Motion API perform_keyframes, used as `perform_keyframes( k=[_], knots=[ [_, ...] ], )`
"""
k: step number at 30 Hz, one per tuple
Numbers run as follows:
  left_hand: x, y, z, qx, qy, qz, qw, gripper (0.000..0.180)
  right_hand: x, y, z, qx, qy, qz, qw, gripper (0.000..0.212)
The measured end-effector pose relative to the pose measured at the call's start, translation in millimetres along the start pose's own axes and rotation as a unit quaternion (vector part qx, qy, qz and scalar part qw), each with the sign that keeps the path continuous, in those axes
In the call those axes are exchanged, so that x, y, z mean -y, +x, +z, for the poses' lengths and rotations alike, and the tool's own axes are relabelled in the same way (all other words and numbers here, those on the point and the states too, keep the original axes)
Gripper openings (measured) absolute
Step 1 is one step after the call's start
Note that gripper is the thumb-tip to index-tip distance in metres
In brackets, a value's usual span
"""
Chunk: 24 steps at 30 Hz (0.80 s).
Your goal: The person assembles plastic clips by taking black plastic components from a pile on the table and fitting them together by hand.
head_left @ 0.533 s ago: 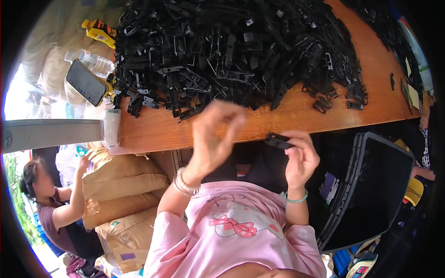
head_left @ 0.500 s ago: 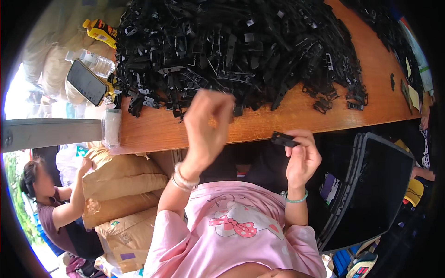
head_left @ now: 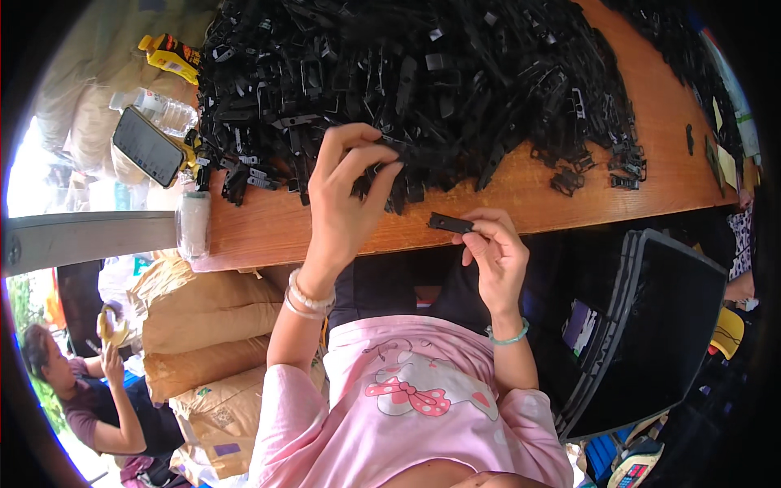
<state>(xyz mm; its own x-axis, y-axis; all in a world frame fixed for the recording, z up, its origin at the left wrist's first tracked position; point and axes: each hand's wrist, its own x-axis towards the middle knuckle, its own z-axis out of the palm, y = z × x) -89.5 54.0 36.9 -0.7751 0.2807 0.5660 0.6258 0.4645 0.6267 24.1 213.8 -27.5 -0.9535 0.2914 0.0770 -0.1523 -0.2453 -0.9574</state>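
A large heap of black plastic and metal parts (head_left: pixel 325 89) covers the table's far side. Over its near edge, my left hand (head_left: pixel 342 191) bends its thumb and fingers into a pinch. Dark pieces lie right at those fingertips, and which one is between them cannot be made out against the heap. Farther right, above the table's front edge, my right hand (head_left: pixel 498 252) is closed on a short black clip-like part (head_left: pixel 450 222). That part points left, with a small round spot on its face.
On the left are a phone (head_left: pixel 149 146), a clear bottle (head_left: pixel 167 112), a yellow bottle (head_left: pixel 172 58) and a clear plastic cup (head_left: pixel 194 224). Brown sacks (head_left: pixel 207 313) stand below, beside another person (head_left: pixel 89 398). Black crates (head_left: pixel 651 333) stand at right.
My left hand has moved up to the heap's edge, its fingers bent at the parts. My right hand has shifted left and slightly up with the black part. The other person now raises a yellowish object.
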Motion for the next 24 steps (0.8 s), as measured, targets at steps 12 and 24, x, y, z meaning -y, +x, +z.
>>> perform_keyframes(
  k=[12, 24],
  knots=[
    [-25.5, -51.2, -5.2, 0.213, -0.344, -0.376, 0.834, 0.032, 21.8, -7.2, 12.0, -0.044, -0.132, -0.052, 0.989, 0.009],
    [-33.5, -55.1, 6.4, 0.265, -0.392, -0.292, 0.831, 0.014, 25.7, -13.2, 1.9, 0.035, -0.070, -0.022, 0.997, 0.020]
  ],
)
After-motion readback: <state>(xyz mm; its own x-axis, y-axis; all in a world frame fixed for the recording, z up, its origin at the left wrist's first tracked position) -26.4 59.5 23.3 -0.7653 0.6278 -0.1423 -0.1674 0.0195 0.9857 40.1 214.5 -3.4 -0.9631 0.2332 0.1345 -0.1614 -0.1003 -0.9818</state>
